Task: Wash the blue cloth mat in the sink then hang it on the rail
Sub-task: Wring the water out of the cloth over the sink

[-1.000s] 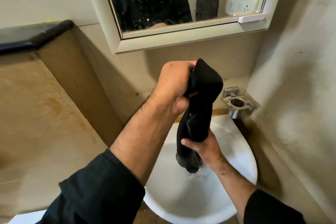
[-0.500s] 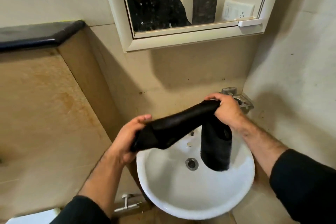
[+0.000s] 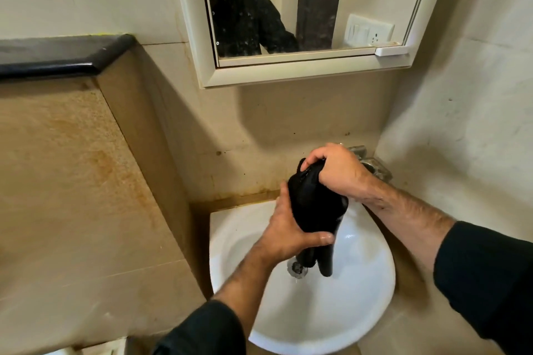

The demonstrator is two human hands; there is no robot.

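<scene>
The cloth mat (image 3: 314,207) looks almost black and wet, bunched into a thick roll held upright over the white sink (image 3: 340,314). My right hand (image 3: 337,170) grips its top end. My left hand (image 3: 288,228) is wrapped around its lower middle. Two short ends of the cloth dangle just above the drain (image 3: 297,268). No rail is visible.
A metal tap (image 3: 372,166) sits in the corner behind my right hand. A white-framed mirror (image 3: 302,8) hangs on the wall above. A black-topped ledge (image 3: 63,55) runs along the left wall. Beige tiled walls close in on the left and the right.
The cloth was stretched sideways between my hands half a second ago; now it is gathered into an upright bundle. My left hand has moved right and up, close under my right hand.
</scene>
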